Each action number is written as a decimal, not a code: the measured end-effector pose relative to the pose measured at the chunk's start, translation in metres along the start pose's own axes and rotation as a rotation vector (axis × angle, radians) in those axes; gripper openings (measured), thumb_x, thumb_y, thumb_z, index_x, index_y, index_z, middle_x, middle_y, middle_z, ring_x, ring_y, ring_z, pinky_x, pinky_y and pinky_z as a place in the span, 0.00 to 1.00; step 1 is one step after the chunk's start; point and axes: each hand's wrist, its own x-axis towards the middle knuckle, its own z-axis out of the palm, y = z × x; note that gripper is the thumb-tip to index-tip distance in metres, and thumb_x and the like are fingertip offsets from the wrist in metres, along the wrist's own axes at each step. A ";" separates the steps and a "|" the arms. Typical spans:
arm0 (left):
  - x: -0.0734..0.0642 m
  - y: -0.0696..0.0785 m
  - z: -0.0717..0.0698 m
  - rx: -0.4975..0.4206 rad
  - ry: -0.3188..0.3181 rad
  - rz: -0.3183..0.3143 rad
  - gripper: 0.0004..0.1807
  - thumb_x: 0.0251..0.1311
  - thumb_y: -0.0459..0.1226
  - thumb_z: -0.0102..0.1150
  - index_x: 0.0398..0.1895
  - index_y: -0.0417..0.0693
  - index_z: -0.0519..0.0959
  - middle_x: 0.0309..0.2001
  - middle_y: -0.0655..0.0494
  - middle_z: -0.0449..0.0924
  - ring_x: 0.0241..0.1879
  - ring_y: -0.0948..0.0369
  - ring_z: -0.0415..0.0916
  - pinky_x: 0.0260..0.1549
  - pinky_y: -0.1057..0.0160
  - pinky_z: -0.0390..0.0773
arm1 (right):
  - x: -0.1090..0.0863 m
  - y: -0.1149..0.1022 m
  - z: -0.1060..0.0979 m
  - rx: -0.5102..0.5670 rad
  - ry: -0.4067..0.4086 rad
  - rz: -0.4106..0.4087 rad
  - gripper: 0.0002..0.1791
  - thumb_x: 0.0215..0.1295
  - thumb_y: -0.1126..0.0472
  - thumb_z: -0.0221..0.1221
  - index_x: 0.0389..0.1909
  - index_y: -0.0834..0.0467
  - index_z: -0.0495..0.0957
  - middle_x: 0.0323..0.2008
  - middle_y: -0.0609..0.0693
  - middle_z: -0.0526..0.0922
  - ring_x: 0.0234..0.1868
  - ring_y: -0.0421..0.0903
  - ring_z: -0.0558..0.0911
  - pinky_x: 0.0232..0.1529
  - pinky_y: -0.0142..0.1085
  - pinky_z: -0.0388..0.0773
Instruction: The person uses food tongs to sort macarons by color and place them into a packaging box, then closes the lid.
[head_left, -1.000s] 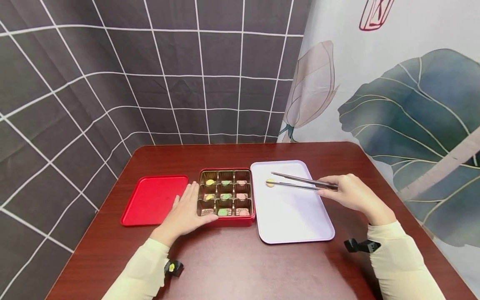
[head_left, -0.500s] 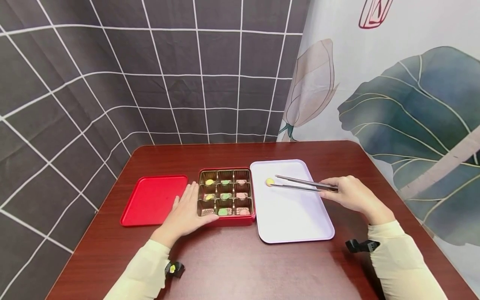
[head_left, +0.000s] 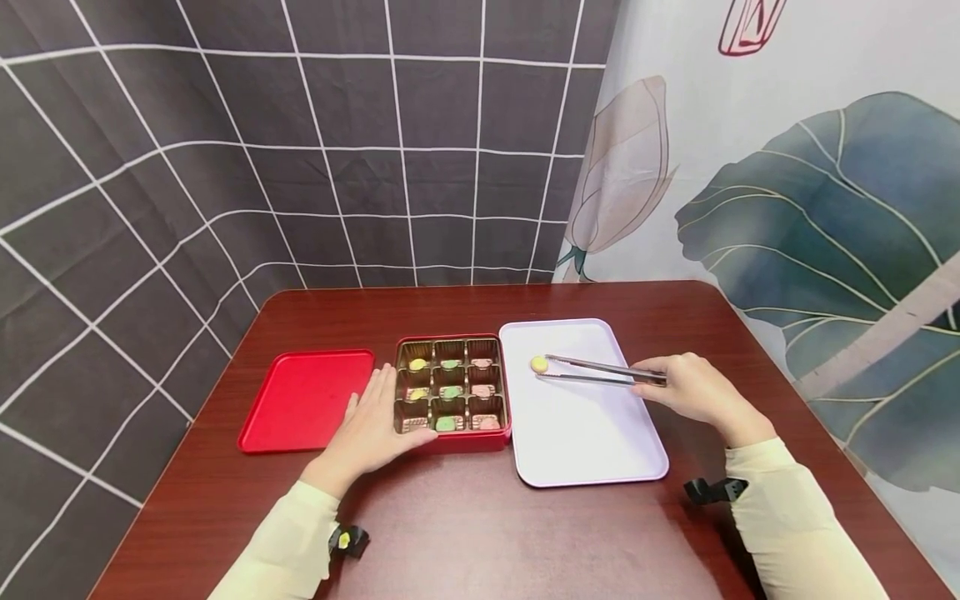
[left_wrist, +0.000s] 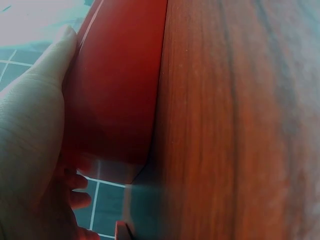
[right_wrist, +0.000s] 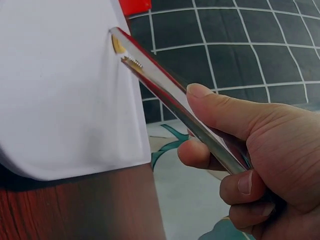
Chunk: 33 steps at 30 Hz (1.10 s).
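Note:
My right hand [head_left: 692, 390] grips metal tongs [right_wrist: 172, 97] above the white tray [head_left: 592, 433]. The two tips are spread a little and stand close beside a small round yellow sweet [head_left: 539, 364] on the tray; whether they touch it, I cannot tell. My left hand [head_left: 366, 435] lies with straight fingers along the left side of a red box [head_left: 465, 443], its thumb against the front wall. Inside, gold compartments hold yellow sweets [head_left: 417, 364], green sweets [head_left: 446, 424] and pink sweets [head_left: 488, 423]. The front-left compartment shows its gold bottom.
A red lid [head_left: 303, 400] lies flat left of the box. The tray stands against the box's right side. All rest on a dark red wooden table [head_left: 465, 525], with a grey grid curtain [head_left: 360, 167] behind it.
The tongs first drew back right from the yellow sweet, then came left again, their tips now closer to it and nearer together. My left hand and the box have stayed in place.

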 end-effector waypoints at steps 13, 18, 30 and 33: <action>0.000 -0.001 0.001 -0.013 -0.001 -0.004 0.67 0.43 0.74 0.55 0.76 0.40 0.43 0.76 0.45 0.40 0.75 0.50 0.36 0.66 0.34 0.43 | 0.004 -0.001 0.006 -0.005 -0.011 0.007 0.22 0.56 0.52 0.69 0.48 0.61 0.83 0.36 0.52 0.86 0.30 0.42 0.78 0.33 0.40 0.79; 0.000 0.000 -0.001 -0.008 -0.005 -0.001 0.68 0.42 0.76 0.53 0.76 0.40 0.43 0.76 0.45 0.40 0.75 0.50 0.37 0.66 0.34 0.44 | 0.006 -0.003 0.004 -0.004 -0.025 0.008 0.23 0.56 0.52 0.69 0.48 0.62 0.83 0.36 0.53 0.86 0.29 0.43 0.77 0.31 0.38 0.77; -0.001 0.001 -0.004 0.005 -0.012 0.002 0.70 0.41 0.78 0.49 0.76 0.40 0.43 0.76 0.46 0.39 0.75 0.50 0.36 0.66 0.35 0.45 | 0.010 -0.004 0.006 0.005 -0.038 0.021 0.23 0.56 0.53 0.68 0.48 0.63 0.83 0.35 0.52 0.86 0.27 0.42 0.75 0.28 0.36 0.74; -0.002 0.002 -0.004 0.006 -0.010 0.003 0.69 0.41 0.78 0.49 0.76 0.40 0.43 0.76 0.46 0.40 0.75 0.50 0.36 0.66 0.35 0.46 | 0.010 -0.004 0.007 0.003 -0.034 0.016 0.23 0.56 0.52 0.68 0.48 0.64 0.83 0.35 0.53 0.86 0.27 0.43 0.75 0.29 0.36 0.74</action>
